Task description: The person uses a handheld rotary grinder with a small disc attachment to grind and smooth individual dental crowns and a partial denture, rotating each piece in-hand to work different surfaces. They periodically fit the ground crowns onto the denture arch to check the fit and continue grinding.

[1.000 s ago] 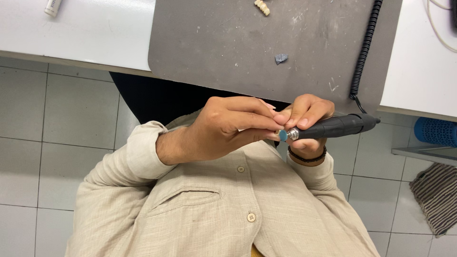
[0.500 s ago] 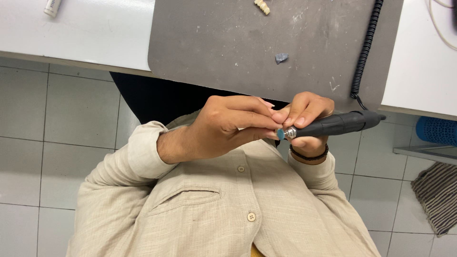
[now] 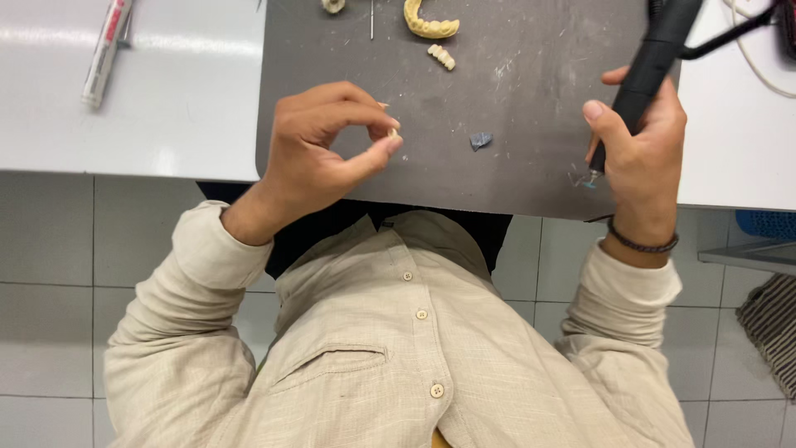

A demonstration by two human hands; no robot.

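My left hand (image 3: 327, 145) hovers over the dark grey mat (image 3: 514, 178) and pinches a tiny cream tooth piece (image 3: 393, 132) between thumb and fingertips. My right hand (image 3: 638, 145) grips a black rotary handpiece (image 3: 651, 58) upright, its small burr tip (image 3: 590, 176) pointing down near the mat's front edge. The hands are well apart. A small blue-grey lump (image 3: 480, 140) lies on the mat between them.
At the mat's far edge lie a cream dental arch model (image 3: 429, 26), a short row of cream teeth (image 3: 442, 56), a thin metal pin (image 3: 371, 21) and another small cream piece (image 3: 333, 5). A marker pen (image 3: 105, 51) rests on the white bench at left. A striped cloth (image 3: 771, 323) sits at lower right.
My hands, joined close to my chest with the handpiece tip against the small piece, have separated and moved over the mat. The handpiece has swung from lying sideways to upright.
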